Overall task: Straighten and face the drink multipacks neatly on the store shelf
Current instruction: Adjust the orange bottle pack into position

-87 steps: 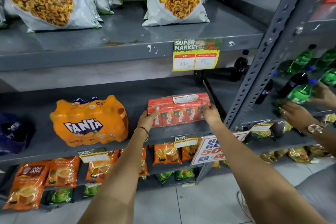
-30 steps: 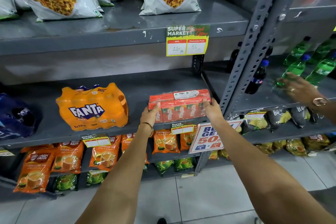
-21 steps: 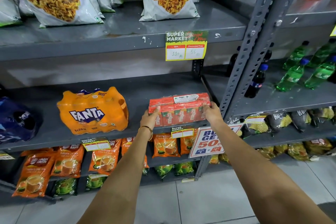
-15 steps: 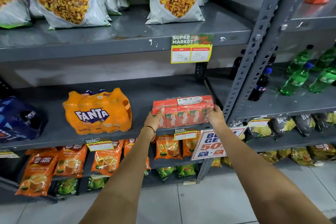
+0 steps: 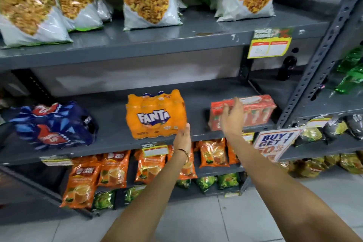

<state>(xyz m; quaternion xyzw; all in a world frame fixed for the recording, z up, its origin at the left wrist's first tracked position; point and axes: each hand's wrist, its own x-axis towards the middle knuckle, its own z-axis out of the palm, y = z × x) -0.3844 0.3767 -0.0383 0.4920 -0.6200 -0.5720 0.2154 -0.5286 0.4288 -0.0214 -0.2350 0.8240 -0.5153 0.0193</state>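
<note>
Now both hands have let go of the red juice multipack [image 5: 255, 111], squared at mid-right of the shelf [image 5: 110, 141]. Left hand [image 5: 183, 136] touches the Fanta multipack [image 5: 156, 114] at centre frame, loosely; right hand [image 5: 232, 117] hovers open. Fanta is next, I judge.

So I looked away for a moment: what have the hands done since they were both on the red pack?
Both let go of the red juice multipack. The left hand moved left to the Fanta multipack, touching its lower right corner; the right hand hovers open before the red pack. Both packs and the blue multipack stayed put.
</note>
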